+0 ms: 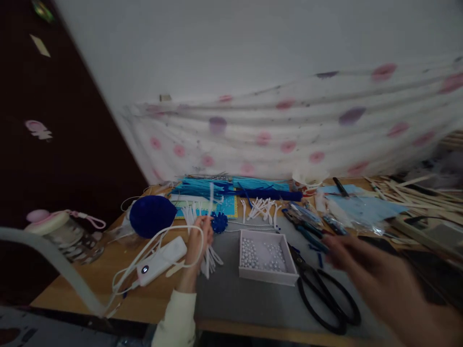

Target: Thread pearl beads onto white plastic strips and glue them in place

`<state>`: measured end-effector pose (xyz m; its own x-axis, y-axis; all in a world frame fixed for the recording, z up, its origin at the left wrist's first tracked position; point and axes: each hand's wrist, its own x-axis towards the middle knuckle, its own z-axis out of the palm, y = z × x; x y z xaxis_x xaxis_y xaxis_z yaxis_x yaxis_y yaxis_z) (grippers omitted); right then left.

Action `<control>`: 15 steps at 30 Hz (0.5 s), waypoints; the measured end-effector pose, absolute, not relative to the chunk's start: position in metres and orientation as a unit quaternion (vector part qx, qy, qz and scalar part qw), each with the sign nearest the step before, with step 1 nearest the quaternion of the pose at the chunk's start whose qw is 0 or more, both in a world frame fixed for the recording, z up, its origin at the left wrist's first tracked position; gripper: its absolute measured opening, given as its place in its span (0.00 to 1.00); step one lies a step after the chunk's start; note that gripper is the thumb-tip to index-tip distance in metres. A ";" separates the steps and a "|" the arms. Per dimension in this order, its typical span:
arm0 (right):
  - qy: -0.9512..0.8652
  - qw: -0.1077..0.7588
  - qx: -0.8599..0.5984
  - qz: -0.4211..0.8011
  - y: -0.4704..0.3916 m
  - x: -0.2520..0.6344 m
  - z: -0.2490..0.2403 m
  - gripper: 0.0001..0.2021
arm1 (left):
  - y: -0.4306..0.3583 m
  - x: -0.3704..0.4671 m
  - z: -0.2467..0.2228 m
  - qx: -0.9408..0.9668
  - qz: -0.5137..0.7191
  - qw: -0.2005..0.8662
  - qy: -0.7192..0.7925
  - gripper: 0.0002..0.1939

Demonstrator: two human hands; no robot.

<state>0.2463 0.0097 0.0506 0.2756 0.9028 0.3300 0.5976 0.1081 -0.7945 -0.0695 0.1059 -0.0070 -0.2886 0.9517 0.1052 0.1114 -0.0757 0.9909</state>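
Note:
My left hand (204,230) is closed around a white pipe cleaner (211,198), which stands upright out of its fingers. Just beside that hand is a blue fuzzy flower-like piece (219,222). More white pipe cleaners (214,258) lie beneath and behind the hand. My right hand (376,277) is smeared by motion at the right, its fingertips by the handles of the pliers (309,233); whether it grips them I cannot tell. Black-handled scissors (325,294) lie left of this hand. A white box (269,277) of pearl beads sits between the hands.
A white power bank (162,260) with a looping cable and a dark blue fuzzy ball (152,216) are on the left. Blue pipe cleaners (198,189) lie along the back. Short white twisted pieces (262,208) rest behind the box. Wooden strips (415,197) cover the far right.

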 end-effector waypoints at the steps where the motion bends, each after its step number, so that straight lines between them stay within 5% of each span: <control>1: -0.571 0.485 -0.612 0.254 0.012 0.229 0.047 0.27 | 0.095 -0.052 -0.006 0.470 0.541 0.442 0.539 0.14; 7: -0.328 0.636 -0.394 0.578 0.016 0.158 0.026 0.24 | 0.022 0.021 -0.005 0.448 0.415 0.710 0.351 0.26; 15: -0.193 0.770 -0.332 0.509 -0.010 0.184 0.000 0.19 | 0.000 0.022 -0.016 0.341 0.540 0.718 0.276 0.33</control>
